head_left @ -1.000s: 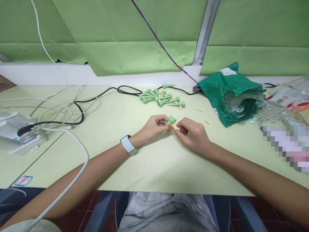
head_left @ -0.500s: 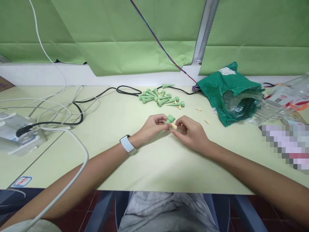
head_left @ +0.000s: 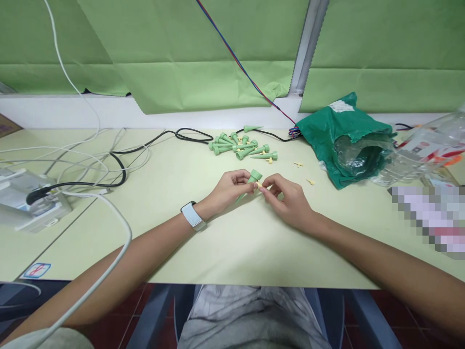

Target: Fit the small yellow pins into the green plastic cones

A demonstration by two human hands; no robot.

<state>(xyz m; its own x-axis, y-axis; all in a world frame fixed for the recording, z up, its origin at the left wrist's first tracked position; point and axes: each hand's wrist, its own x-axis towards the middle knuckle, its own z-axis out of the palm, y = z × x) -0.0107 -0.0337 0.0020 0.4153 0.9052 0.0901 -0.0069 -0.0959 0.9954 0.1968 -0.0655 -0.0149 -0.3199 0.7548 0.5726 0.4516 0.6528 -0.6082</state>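
Head view shows the left hand (head_left: 225,193) with its grip closed around a green plastic spike (head_left: 255,175), which is tilted, its wide cap up and its point down, over the surface (head_left: 225,252). The right hand (head_left: 295,204) has thumb and forefinger pinched at a small yellow valve (head_left: 258,184), beside the cap and close to the left thumb. How deep the valve sits in the spike, I cannot tell, because the fingers hide the joint.

For doing this well, I think the left grip should hold the spike firmly just under the cap, so that it does not rotate. The right fingertips should keep the valve straight with its hole and press or turn it gently, because such a thin part may bend if it is pushed from the side.

Compared with half a second ago, the right fingertips have come together at the valve, where a gap was seen between them. The held spike appears slightly higher. The pile of green spikes (head_left: 222,150) and the two loose yellow valves (head_left: 298,165) have not been moved.
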